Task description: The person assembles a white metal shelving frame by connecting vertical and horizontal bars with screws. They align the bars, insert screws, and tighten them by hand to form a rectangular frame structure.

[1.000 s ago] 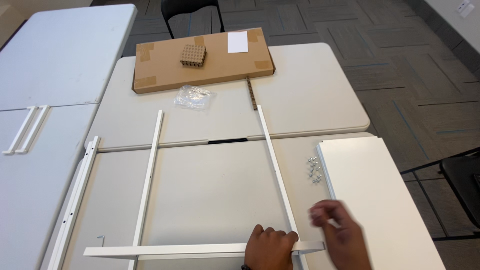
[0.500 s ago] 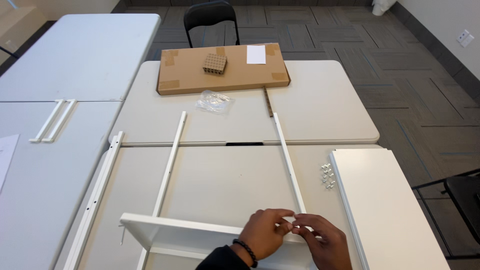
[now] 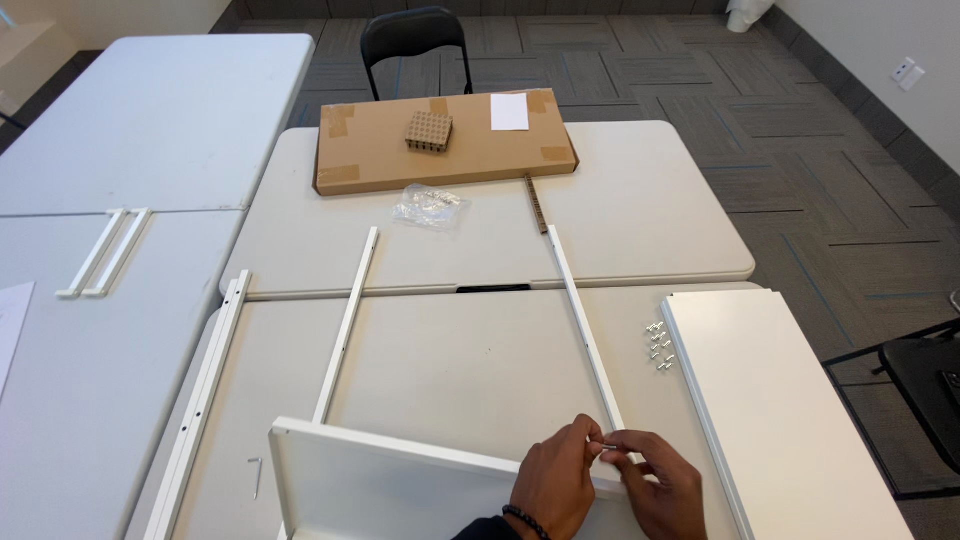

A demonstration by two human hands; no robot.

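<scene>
Hands [image 3: 610, 480] pinched together on screw [image 3: 607, 447]

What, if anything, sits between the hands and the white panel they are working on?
Nothing visible does. The left hand and right hand pinch a small metal fastener right at the white panel edge, where the long white rail meets it.

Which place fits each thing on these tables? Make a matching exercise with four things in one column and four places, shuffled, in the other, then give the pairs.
Things:
1. cardboard box
2. clear plastic bag
3. small white pegs
4. hex key

Places:
A. beside the left edge of the white panel on the right
B. at the far end of the table, before the black chair
C. just in front of the box
D. left of the white shelf board by the hands

Pairs: 1-B, 2-C, 3-A, 4-D
</scene>
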